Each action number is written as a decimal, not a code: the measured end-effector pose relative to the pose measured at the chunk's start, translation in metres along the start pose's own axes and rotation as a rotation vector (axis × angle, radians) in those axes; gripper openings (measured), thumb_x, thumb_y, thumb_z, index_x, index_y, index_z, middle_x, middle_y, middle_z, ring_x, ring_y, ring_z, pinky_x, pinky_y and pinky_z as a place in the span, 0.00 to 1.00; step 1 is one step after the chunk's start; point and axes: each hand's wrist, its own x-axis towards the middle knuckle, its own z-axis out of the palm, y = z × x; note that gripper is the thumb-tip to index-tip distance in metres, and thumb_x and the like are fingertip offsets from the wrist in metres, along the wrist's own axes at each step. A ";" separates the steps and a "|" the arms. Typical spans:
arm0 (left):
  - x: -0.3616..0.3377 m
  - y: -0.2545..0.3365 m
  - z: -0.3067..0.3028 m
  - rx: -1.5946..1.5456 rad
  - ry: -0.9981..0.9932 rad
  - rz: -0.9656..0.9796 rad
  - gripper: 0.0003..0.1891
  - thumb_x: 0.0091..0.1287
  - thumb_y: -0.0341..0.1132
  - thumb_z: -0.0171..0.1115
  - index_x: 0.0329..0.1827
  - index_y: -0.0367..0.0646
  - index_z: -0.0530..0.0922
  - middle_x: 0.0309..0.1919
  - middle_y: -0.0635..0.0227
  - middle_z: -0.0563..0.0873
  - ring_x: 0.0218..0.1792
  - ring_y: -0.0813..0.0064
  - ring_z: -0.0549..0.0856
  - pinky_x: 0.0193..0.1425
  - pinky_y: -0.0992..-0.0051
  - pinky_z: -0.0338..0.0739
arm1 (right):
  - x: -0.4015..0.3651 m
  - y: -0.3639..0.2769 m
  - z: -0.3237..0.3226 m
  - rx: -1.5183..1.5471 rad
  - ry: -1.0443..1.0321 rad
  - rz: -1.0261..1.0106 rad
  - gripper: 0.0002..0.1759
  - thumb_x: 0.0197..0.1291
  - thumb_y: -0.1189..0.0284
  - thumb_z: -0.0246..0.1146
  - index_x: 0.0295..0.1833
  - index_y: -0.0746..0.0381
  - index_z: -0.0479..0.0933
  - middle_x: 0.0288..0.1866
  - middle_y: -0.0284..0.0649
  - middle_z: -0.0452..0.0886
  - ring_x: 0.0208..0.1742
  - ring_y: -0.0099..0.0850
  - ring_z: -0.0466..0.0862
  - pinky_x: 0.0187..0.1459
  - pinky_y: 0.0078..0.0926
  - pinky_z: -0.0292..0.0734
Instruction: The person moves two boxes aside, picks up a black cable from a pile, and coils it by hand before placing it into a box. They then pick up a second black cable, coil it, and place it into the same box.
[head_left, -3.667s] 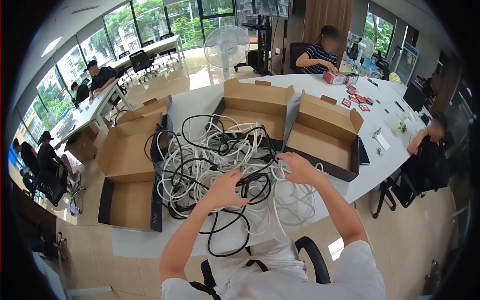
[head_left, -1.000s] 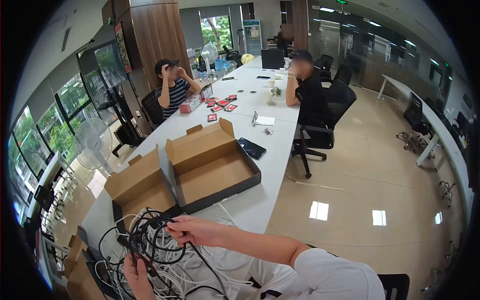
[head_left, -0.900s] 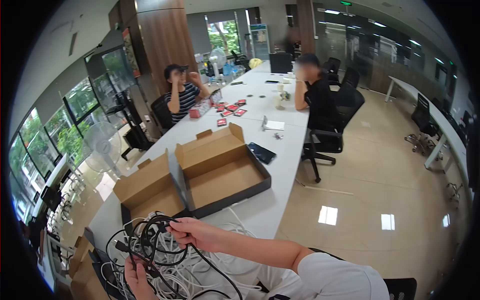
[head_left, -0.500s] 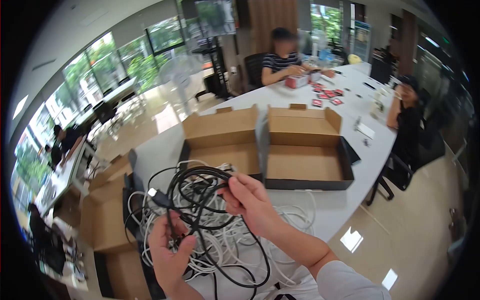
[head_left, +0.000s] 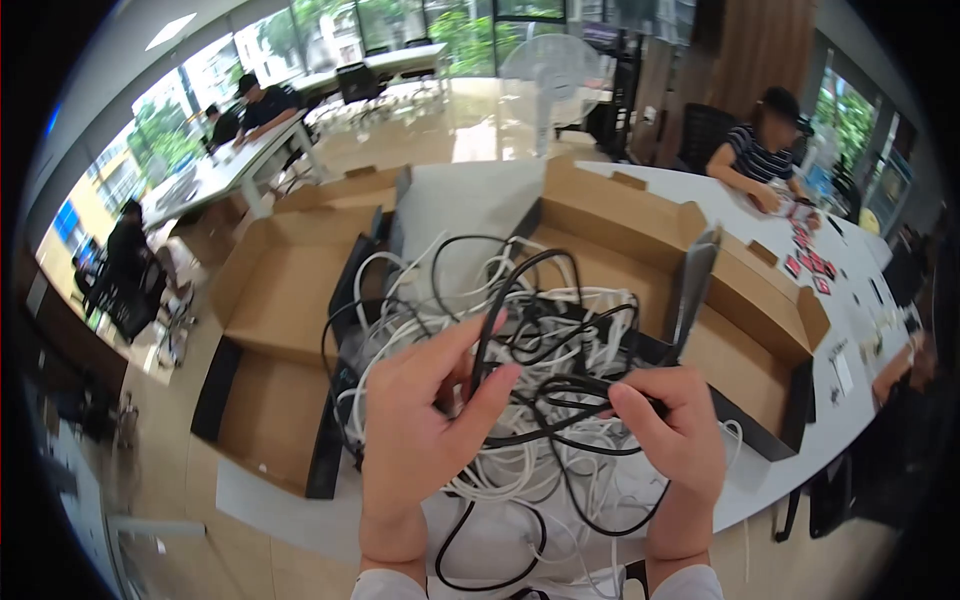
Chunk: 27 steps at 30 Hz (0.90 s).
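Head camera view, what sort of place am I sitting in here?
Most likely an office or shared workroom: there's a long white table in front of you, black office chairs around the room, and tall windows on the far side.

Daylit windows [head_left: 460,45] face a glossy pale floor [head_left: 400,137], white tables [head_left: 455,195] and wood panelling [head_left: 762,50].

Black cable [head_left: 578,388] now above white cables [head_left: 512,487]
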 end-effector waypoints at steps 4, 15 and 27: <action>0.003 -0.005 -0.002 0.564 0.017 0.263 0.33 0.58 0.32 0.69 0.66 0.32 0.67 0.43 0.57 0.80 0.30 0.65 0.80 0.31 0.71 0.73 | -0.003 -0.006 0.006 -0.101 -0.122 -0.077 0.10 0.55 0.75 0.66 0.24 0.68 0.79 0.14 0.39 0.75 0.15 0.24 0.71 0.19 0.21 0.62; 0.008 -0.003 0.013 -0.445 -0.743 -0.198 0.17 0.59 0.29 0.70 0.51 0.39 0.80 0.23 0.68 0.80 0.24 0.85 0.72 0.25 0.81 0.66 | -0.008 0.008 0.023 0.376 0.153 -0.198 0.27 0.49 0.87 0.68 0.53 0.63 0.66 0.40 0.37 0.76 0.41 0.23 0.79 0.44 0.19 0.73; 0.001 -0.015 0.023 -1.430 -0.103 -0.394 0.10 0.77 0.37 0.46 0.47 0.38 0.70 0.20 0.74 0.67 0.13 0.84 0.65 0.18 0.81 0.58 | 0.002 0.012 -0.011 0.389 0.029 -0.032 0.18 0.64 0.74 0.63 0.58 0.66 0.75 0.28 0.25 0.76 0.26 0.11 0.68 0.28 0.12 0.63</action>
